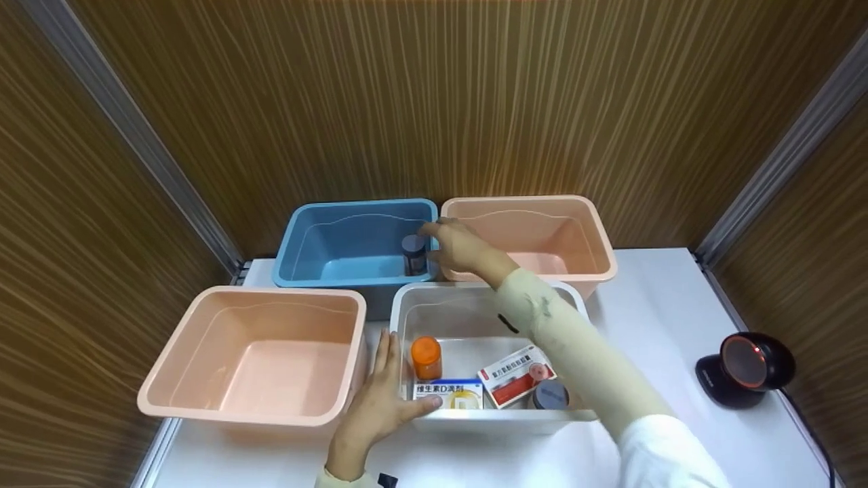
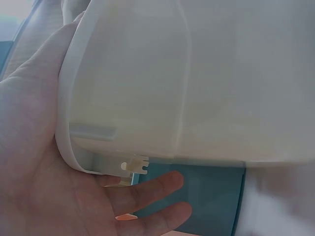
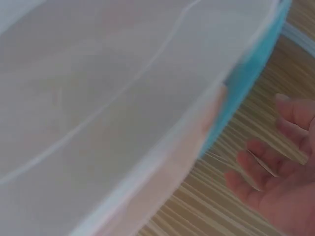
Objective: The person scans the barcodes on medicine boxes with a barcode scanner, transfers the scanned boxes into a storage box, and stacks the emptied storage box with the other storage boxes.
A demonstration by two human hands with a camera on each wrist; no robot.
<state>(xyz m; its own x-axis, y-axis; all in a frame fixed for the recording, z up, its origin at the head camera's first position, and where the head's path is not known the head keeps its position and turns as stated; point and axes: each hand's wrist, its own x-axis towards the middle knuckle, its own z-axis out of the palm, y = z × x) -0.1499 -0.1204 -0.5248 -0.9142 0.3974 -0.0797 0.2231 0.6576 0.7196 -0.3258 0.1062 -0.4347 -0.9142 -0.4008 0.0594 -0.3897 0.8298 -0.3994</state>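
Note:
A small bottle with a dark cap (image 1: 414,253) stands at the right end of the blue bin (image 1: 288,251). My right hand (image 1: 461,247) reaches over that bin's right rim beside the bottle. The right wrist view shows the fingers (image 3: 256,169) loosely bent, with nothing seen in them. My left hand (image 1: 380,400) rests against the front-left corner of the white bin (image 1: 502,421), thumb over the rim and fingers extended. Inside the white bin are an orange bottle (image 1: 426,358), a vitamin D drops box (image 1: 447,393), a red-and-white medicine box (image 1: 517,376) and a grey-capped container (image 1: 550,394).
A pink bin (image 1: 352,359) stands at the left and another pink bin (image 1: 603,261) at the back right. A black round device (image 1: 753,366) with a cable sits at the right edge. Wood-patterned walls (image 1: 407,95) enclose the white table (image 1: 651,291).

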